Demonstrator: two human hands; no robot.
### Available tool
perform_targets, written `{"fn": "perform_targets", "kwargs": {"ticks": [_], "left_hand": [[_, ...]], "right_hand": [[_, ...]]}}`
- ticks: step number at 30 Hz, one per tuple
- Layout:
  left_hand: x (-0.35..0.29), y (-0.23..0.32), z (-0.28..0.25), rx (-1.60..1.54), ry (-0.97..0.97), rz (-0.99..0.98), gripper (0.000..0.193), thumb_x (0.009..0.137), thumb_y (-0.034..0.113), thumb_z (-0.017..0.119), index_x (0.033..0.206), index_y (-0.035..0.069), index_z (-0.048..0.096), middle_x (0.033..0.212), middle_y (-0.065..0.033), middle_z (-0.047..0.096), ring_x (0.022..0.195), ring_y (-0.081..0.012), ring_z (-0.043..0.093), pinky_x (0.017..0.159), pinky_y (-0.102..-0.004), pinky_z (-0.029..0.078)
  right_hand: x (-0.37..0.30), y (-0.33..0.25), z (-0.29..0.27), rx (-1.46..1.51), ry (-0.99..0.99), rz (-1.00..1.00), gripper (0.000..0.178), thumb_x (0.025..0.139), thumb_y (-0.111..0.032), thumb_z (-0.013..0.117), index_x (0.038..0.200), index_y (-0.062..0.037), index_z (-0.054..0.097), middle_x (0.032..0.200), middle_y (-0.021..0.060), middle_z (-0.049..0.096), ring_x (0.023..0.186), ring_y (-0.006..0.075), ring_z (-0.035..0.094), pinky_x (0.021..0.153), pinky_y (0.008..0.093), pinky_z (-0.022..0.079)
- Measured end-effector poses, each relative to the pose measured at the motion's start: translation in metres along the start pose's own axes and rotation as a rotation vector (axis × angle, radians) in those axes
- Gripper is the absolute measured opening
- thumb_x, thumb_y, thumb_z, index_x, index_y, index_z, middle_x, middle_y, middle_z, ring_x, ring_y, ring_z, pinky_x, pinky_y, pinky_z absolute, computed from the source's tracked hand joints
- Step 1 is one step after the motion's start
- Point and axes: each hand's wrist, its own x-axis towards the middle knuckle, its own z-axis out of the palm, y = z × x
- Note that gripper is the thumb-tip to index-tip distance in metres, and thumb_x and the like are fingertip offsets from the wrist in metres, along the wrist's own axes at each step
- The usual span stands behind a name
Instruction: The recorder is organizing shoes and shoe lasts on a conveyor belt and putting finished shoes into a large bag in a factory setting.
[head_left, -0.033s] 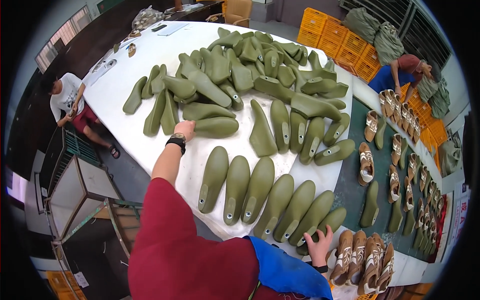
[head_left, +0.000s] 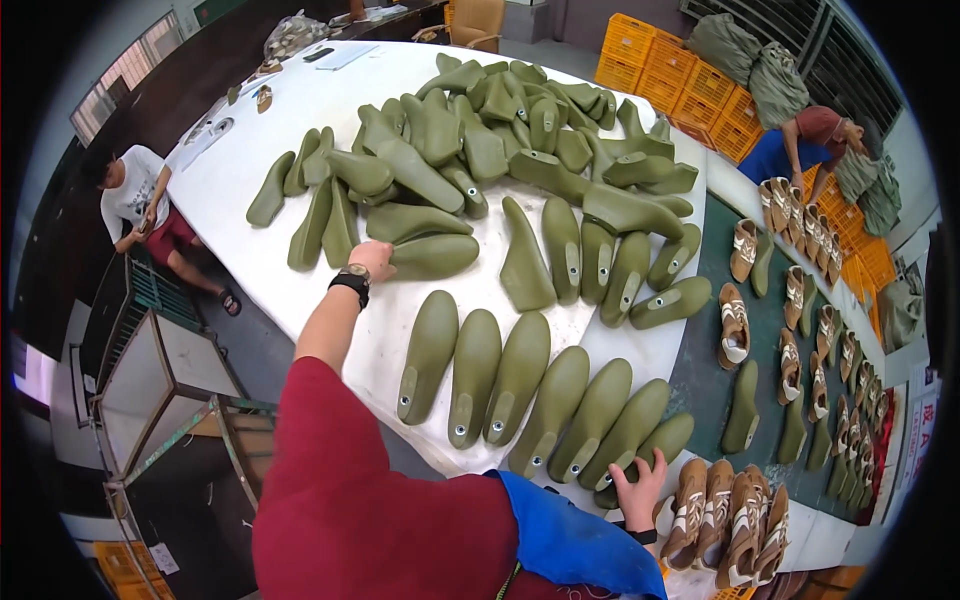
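Observation:
Out over the white table, my left hand [head_left: 373,261] is closed on one end of an olive-green shoe last [head_left: 435,257] lying at the near edge of a big heap. Its fingertips are partly hidden. My right hand [head_left: 638,492] has thumb and fingers around the near end of another shoe last [head_left: 668,437], the rightmost in a row close to my body. Beside that one, more lasts [head_left: 517,375] lie side by side, the metal-ringed holes toward me. A second group of lasts [head_left: 564,252] lies between this row and the heap [head_left: 440,135].
Brown-and-white shoes [head_left: 712,510] stand right of my right hand. Further right, a green surface [head_left: 705,385] carries rows of shoes and lasts. One person [head_left: 815,140] bends over the far right side; another [head_left: 140,200] sits left. Orange crates [head_left: 670,70] are stacked behind. A metal-framed cart [head_left: 160,390] stands left.

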Motion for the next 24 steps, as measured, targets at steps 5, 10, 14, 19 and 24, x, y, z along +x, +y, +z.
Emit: {"fn": "perform_targets", "kwargs": {"ticks": [5, 10, 14, 19, 24], "left_hand": [[-0.040, 0.005, 0.006, -0.236, -0.092, -0.109, 0.048, 0.071, 0.043, 0.066, 0.090, -0.002, 0.064, 0.092, -0.0211, 0.064, 0.088, -0.0340, 0.062, 0.079, -0.0395, 0.049], [-0.069, 0.006, 0.069, -0.474, 0.128, -0.172, 0.051, 0.071, 0.038, 0.067, 0.098, -0.004, 0.056, 0.088, -0.0252, 0.063, 0.085, -0.0372, 0.062, 0.077, -0.0418, 0.049], [-0.081, -0.002, 0.069, -0.590, 0.173, -0.333, 0.052, 0.068, 0.040, 0.069, 0.099, -0.001, 0.062, 0.091, -0.0200, 0.065, 0.085, -0.0334, 0.064, 0.079, -0.0394, 0.049], [-0.117, 0.009, 0.019, -1.574, 0.101, -0.340, 0.039, 0.083, 0.022, 0.064, 0.101, -0.011, 0.056, 0.092, -0.0141, 0.064, 0.076, -0.0183, 0.064, 0.067, -0.0282, 0.052], [-0.159, 0.053, -0.021, -1.657, -0.069, -0.164, 0.040, 0.091, 0.023, 0.051, 0.113, -0.009, 0.051, 0.106, -0.0151, 0.061, 0.093, -0.0221, 0.062, 0.081, -0.0341, 0.051]], "right_hand": [[0.002, 0.001, 0.002, -0.020, 0.020, -0.042, 0.048, 0.065, -0.036, 0.077, 0.093, 0.0008, 0.064, 0.129, 0.0237, 0.040, 0.119, 0.0465, 0.034, 0.101, 0.0505, 0.030], [-0.001, -0.001, -0.001, -0.031, 0.055, -0.042, 0.049, 0.065, -0.037, 0.077, 0.093, 0.0003, 0.064, 0.129, 0.0237, 0.041, 0.117, 0.0462, 0.035, 0.099, 0.0499, 0.032], [-0.002, -0.006, 0.001, -0.048, 0.073, -0.058, 0.050, 0.066, -0.042, 0.075, 0.093, -0.0017, 0.065, 0.127, 0.0222, 0.042, 0.117, 0.0463, 0.035, 0.098, 0.0494, 0.033], [-0.004, -0.005, -0.005, -0.042, 0.096, -0.040, 0.053, 0.066, -0.046, 0.074, 0.092, -0.0012, 0.066, 0.126, 0.0218, 0.043, 0.116, 0.0477, 0.034, 0.097, 0.0499, 0.035], [-0.004, -0.005, -0.008, -0.031, 0.067, -0.004, 0.055, 0.066, -0.050, 0.073, 0.095, -0.0027, 0.067, 0.128, 0.0217, 0.042, 0.119, 0.0500, 0.031, 0.094, 0.0506, 0.038]]}}
